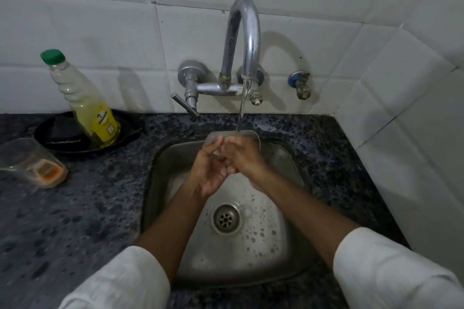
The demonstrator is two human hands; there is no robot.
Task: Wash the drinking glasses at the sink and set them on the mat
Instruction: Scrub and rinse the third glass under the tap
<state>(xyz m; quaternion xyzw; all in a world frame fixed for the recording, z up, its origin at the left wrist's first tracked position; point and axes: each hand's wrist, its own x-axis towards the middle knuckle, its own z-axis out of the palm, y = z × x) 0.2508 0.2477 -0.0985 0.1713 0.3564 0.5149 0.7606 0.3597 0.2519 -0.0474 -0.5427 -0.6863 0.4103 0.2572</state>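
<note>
A clear drinking glass (232, 140) is held over the sink (288, 173), tilted away from the person, with its rim under the running stream (242, 113) from the tap (244, 40). It is gripped from both sides: the left hand (211, 170) is curled round its near left wall, and the right hand (244, 158) is wrapped over its right side, the fingers of the two hands meeting around the body of the glass. How far the fingers reach inside cannot be told.

Directly below the grip lie the steel basin and its drain (226, 218), beaded with water. Well to the left of the grip, on the dark stone counter (75, 208), a second glass (30, 162) is lying on its side, and beyond it a detergent bottle (82, 100) is stood in a black dish (125, 130). No mat is visible.

A slip is judged to be the main risk: wet, possibly soapy glass could be lost from the fingers and chipped against the basin or tap. Splashing over the counter may be caused by the stream striking the rim.
</note>
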